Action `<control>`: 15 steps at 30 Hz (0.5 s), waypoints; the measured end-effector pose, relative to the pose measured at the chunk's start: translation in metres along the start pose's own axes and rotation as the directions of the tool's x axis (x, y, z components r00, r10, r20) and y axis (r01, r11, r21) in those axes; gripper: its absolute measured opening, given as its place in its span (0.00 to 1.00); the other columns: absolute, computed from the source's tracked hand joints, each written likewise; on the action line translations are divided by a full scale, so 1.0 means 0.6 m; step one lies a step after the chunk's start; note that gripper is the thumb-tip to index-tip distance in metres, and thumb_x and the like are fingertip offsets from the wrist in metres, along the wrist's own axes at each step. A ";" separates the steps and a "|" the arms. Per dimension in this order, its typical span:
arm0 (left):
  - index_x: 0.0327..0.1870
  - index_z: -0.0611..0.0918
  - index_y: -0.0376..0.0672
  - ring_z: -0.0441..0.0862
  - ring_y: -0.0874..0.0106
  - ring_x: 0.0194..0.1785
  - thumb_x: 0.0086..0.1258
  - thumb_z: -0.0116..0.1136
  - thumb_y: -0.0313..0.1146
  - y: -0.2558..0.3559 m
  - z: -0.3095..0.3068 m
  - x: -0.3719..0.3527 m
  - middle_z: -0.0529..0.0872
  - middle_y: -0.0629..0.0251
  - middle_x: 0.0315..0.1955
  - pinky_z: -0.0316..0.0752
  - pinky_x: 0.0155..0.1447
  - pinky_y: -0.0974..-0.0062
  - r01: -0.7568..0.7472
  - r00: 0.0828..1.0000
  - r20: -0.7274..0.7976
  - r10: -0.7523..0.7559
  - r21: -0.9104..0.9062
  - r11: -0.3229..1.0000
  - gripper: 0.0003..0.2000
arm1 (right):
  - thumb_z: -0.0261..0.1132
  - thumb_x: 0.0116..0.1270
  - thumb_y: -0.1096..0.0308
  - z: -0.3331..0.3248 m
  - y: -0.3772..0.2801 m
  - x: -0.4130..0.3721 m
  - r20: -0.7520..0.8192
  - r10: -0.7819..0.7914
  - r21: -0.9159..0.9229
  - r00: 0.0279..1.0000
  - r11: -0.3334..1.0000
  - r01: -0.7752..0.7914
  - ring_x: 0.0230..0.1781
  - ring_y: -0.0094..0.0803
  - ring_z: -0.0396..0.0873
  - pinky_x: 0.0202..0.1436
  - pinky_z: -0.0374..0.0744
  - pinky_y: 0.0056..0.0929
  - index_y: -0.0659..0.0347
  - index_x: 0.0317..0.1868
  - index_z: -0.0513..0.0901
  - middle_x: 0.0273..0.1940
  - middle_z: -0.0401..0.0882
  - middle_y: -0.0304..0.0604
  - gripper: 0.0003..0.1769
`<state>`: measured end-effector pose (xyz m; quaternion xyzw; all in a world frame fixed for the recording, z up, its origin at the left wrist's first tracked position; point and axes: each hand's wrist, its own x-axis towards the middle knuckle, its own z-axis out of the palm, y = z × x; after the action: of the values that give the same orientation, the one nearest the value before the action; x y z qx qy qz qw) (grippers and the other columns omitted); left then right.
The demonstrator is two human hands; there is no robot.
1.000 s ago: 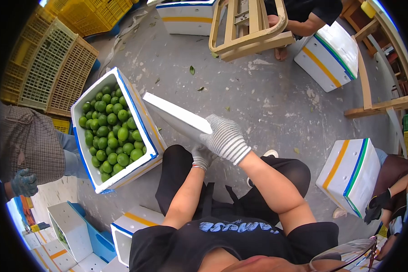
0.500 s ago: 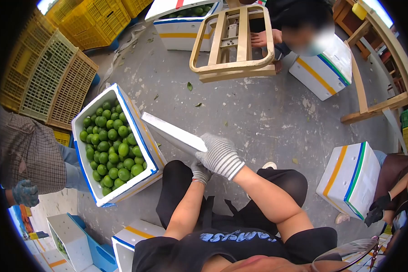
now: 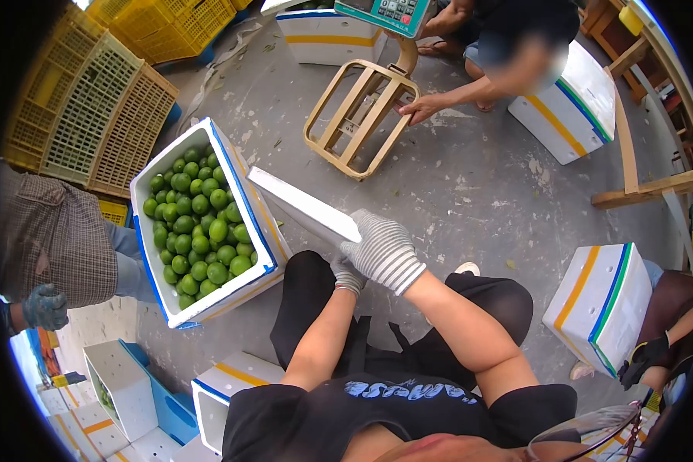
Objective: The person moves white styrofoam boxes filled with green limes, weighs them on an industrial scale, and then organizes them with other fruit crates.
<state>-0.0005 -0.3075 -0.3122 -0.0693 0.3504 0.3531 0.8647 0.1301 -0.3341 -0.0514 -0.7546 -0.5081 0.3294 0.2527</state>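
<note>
A white foam lid (image 3: pixel 300 204) is held on edge in front of me, slanting from my hands toward the box on the left. My right hand (image 3: pixel 385 250), in a striped grey-and-white glove, is closed around its near end. Just below, my gloved left hand (image 3: pixel 348 276) grips the lid's lower near corner, its fingers partly hidden. To the left of the lid, a white foam box (image 3: pixel 273 245) with blue tape along its rim stands uncovered, filled with green limes (image 3: pixel 200 223).
Ahead, another person's hand (image 3: pixel 423 108) holds the tan frame of a platform scale (image 3: pixel 350 127). Closed foam boxes (image 3: pixel 593 304) stand at right. Yellow crates (image 3: pixel 162 31) are stacked at upper left. At left stands a person with a gloved hand (image 3: pixel 45 306).
The other person has lowered and tilted the scale frame toward the left, and its green display has come into view. My hands keep hold of the lid, nearly unmoved.
</note>
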 end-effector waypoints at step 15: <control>0.14 0.65 0.54 0.73 0.64 0.37 0.56 0.43 0.46 0.004 -0.023 0.020 0.75 0.69 0.22 0.68 0.48 0.52 0.079 0.936 -0.353 0.004 0.219 0.972 0.13 | 0.65 0.55 0.58 -0.017 0.018 0.007 -0.118 -0.049 -0.013 0.992 0.999 0.048 0.47 0.49 0.77 0.49 0.75 0.37 0.60 0.59 0.68 0.49 0.76 0.55 0.32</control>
<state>-0.0035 -0.3042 -0.3301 -0.0373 0.5361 0.2753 0.7971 0.1452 -0.3347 -0.0535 -0.7615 -0.5122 0.2752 0.2863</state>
